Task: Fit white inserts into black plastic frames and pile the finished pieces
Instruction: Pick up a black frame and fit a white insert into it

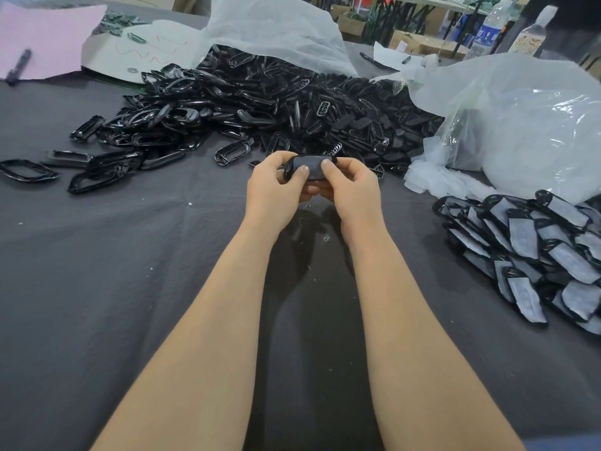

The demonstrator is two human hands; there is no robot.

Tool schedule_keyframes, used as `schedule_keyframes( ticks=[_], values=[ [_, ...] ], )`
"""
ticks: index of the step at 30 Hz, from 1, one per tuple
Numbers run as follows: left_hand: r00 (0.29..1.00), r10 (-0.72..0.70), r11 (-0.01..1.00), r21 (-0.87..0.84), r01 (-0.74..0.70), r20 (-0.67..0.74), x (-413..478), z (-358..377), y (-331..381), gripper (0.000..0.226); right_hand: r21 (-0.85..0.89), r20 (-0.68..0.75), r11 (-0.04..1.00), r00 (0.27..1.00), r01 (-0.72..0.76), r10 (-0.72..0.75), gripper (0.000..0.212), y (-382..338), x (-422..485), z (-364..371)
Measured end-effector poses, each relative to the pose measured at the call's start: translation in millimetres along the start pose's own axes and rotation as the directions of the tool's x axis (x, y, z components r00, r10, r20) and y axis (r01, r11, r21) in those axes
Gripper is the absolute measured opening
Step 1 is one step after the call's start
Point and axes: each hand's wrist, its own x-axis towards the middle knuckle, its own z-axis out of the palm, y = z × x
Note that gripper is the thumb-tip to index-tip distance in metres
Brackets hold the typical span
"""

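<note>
"Across the back of the cloth, why leave that heap of black frames spilled out?"
"So I can grab one without digging. The bag of white inserts sits to my right for the same reason, and the finished pile lies nearer me, off to the side."
"And your hands?"
"My left hand and right hand both grip one frame above the cloth, thumbs pressing its insert flat; I'd say it's nearly seated"
</note>
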Motion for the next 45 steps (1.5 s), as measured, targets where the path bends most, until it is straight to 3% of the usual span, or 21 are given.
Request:
schedule_keyframes(
  ticks=[4, 8, 10, 19, 24, 29, 32, 37, 41, 45],
  values=[
    [1.0, -0.007, 0.999, -0.044, 0.008, 0.02, -0.2, 0.2, 0.4, 0.015, 0.089, 0.0, 0.995, 0.999, -0.051, 0.051, 0.012, -1.0, 0.9, -0.5],
    [1.0, -0.005, 1.0, -0.021, 0.006, 0.017, 0.5, -0.1, -0.6, 0.013, 0.109, 0.016, 0.991, 0.997, -0.081, 0.08, 0.006, 0.2, 1.5, 1.8],
    [1.0, 0.001, 1.0, -0.003, -0.001, 0.021, 0.1, 0.3, -0.6, 0.017, 0.098, 0.021, 0.992, 0.996, -0.083, 0.082, 0.014, 1.1, 1.5, 2.5],
    [0.998, 0.01, 1.0, 0.02, -0.011, 0.065, -2.7, 2.2, 1.5, 0.017, 0.122, -0.009, 0.991, 0.998, -0.062, 0.064, 0.005, 1.7, 1.3, 3.9],
    [0.998, -0.009, 1.0, -0.022, 0.01, 0.06, -2.8, 2.7, 1.6, 0.014, 0.133, -0.053, 0.989, 0.996, -0.065, 0.072, 0.022, 0.0, 3.6, -1.1],
    [0.999, -0.036, 0.999, -0.016, 0.036, 0.026, -0.5, 2.4, -0.9, 0.015, 0.083, 0.004, 0.993, 0.996, -0.087, 0.087, 0.019, 0.1, 3.7, -2.1],
    [0.999, -0.05, 0.999, -0.011, 0.05, -0.021, 1.5, 1.2, -2.2, 0.025, -0.061, 0.064, 0.998, 0.998, 0.009, -0.005, 0.015, 2.4, 2.0, -2.0],
    [1.0, -0.018, 1.0, 0.005, 0.018, -0.012, 0.3, 2.8, -2.1, 0.013, -0.231, -0.024, 0.969, 0.994, 0.094, -0.102, 0.013, 5.4, 4.2, -0.3],
    [0.999, -0.036, 0.998, 0.048, 0.036, -0.003, 1.7, 3.2, -3.6, 0.023, -0.251, -0.031, 0.965, 0.995, 0.079, -0.09, 0.017, 8.2, 5.0, 1.5],
    [0.999, -0.043, 0.998, 0.046, 0.045, -0.031, 1.7, 1.8, -4.3, 0.025, -0.192, 0.062, 0.977, 0.995, 0.094, -0.084, 0.012, 7.4, 3.0, 1.5]
  ],
)
